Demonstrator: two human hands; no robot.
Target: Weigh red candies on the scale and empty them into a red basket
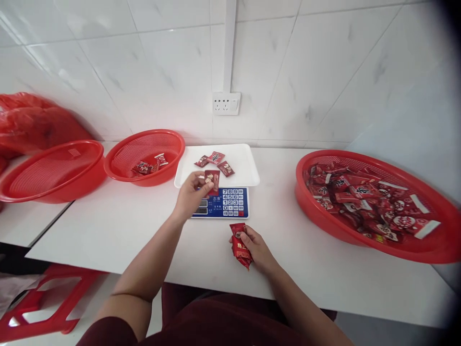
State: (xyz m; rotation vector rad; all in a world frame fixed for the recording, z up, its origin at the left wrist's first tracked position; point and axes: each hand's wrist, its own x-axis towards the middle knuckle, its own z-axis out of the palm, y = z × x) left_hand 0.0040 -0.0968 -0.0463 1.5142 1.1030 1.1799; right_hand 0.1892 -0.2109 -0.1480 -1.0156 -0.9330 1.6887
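Observation:
Between the thumb and fingers of my left hand (192,194) is a small dark red snack packet (212,180), raised over the near edge of the white weighing tray (182,170). Three similar packets (216,157) lie on that tray. In front of it is the blue keypad panel of the digital scale (236,202), its display partly covered by my left hand. Closer to the table's front edge, my right hand (257,247) is closed around several red snack packets (240,247); my fingers hide part of them.
A large red basket (306,202) heaped with red packets stands on the right. To the left sit a red basket (144,180) with a few packets and another red basket (91,173). Behind are a red plastic bag (39,125) and a wall socket (226,104); a red stool (54,307) stands below.

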